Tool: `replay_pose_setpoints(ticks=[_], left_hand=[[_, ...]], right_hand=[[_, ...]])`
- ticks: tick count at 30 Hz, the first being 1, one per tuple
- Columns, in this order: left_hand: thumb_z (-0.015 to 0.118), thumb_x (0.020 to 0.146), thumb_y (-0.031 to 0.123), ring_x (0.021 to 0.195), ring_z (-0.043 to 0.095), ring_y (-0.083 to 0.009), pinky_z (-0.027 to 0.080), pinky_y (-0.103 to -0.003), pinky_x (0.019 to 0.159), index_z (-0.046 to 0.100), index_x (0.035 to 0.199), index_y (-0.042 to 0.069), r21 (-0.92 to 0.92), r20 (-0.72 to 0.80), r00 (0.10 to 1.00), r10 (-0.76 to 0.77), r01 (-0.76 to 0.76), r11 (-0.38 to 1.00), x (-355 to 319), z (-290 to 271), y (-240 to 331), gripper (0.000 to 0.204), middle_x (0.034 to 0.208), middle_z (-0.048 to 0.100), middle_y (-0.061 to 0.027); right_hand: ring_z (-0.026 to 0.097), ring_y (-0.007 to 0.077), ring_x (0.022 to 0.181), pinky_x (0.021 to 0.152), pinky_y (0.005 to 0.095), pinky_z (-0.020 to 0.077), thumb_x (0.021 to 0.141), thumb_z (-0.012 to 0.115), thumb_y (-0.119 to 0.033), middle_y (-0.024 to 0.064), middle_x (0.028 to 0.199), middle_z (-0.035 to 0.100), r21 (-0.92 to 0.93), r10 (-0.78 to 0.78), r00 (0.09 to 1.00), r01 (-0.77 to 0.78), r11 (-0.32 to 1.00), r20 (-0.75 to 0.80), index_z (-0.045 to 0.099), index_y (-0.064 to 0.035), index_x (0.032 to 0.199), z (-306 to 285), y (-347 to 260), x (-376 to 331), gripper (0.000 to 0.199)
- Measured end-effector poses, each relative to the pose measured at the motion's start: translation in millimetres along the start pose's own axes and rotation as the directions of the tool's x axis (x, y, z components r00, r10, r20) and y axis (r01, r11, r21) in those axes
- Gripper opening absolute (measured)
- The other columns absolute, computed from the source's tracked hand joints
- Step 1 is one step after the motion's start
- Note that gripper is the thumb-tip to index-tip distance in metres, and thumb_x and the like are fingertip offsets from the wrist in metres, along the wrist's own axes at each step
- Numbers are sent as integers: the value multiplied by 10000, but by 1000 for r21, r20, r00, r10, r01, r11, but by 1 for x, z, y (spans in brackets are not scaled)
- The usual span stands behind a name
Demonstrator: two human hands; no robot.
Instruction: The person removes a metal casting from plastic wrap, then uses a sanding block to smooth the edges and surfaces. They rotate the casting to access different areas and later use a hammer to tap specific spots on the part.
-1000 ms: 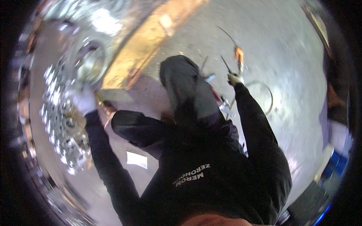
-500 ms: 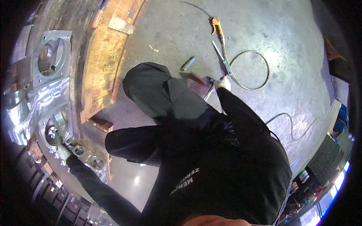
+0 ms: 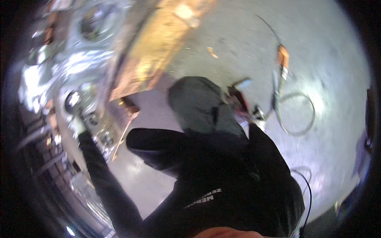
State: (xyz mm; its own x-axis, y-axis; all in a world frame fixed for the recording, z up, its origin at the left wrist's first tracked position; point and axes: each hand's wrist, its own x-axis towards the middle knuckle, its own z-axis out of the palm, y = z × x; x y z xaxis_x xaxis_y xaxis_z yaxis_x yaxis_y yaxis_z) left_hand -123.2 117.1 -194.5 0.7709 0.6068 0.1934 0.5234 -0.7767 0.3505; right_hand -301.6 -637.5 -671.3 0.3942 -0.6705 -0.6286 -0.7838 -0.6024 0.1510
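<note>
The left hand (image 3: 77, 125) was the near one to the big metal part (image 3: 85, 97) with the round hole. Its fingers pointed to 12 o'clock, and the part lay that way too, with its round hole straight past the fingertips. The fingers were at the part's lower edge and looked to be touching it, but the blur hid how. I could not tell if they were gripping it or just lying on it. I could not tell the part's long way either.

A small round metal piece (image 3: 94, 118) lay at 2 o'clock from that hand, just beside it. Another round piece (image 3: 107, 139) lay at 4 o'clock, a bit farther off.

The right hand (image 3: 249, 118) was well apart from all that metal. It was the near one to a long red thing (image 3: 240, 101) on the floor (image 3: 325, 71). The red thing lay at 11 o'clock from its fingers, and its long way ran from 11 to 5. A black piece (image 3: 258, 113) was just beside that hand, at 2 o'clock. These fingers were too smeared to tell if they held anything. An orange air gun (image 3: 282, 57) lay farther off, at 1 o'clock.
</note>
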Motion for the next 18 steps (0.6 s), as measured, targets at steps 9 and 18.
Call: replay_pose_setpoints(ticks=[9,18], left_hand=[[766,824,230,675,568,-118,453,-298,632,770,976,-16,-357,-93,996,17,-49,933,-42,11,70,289,813,707,-35],[722,774,47,844,661,-156,507,-304,754,737,1027,-17,-577,-99,993,69,-114,808,-42,20,67,261,924,729,-59]], right_hand=[[519,274,1293,1077,408,372,896,568,-644,130,1393,582,-353,-166,981,190,916,97,515,-138,1375,-11,46,19,699],[728,310,940,822,413,588,847,717,-444,152,1042,754,-115,-530,800,576,809,282,709,-83,1064,48,127,115,422]])
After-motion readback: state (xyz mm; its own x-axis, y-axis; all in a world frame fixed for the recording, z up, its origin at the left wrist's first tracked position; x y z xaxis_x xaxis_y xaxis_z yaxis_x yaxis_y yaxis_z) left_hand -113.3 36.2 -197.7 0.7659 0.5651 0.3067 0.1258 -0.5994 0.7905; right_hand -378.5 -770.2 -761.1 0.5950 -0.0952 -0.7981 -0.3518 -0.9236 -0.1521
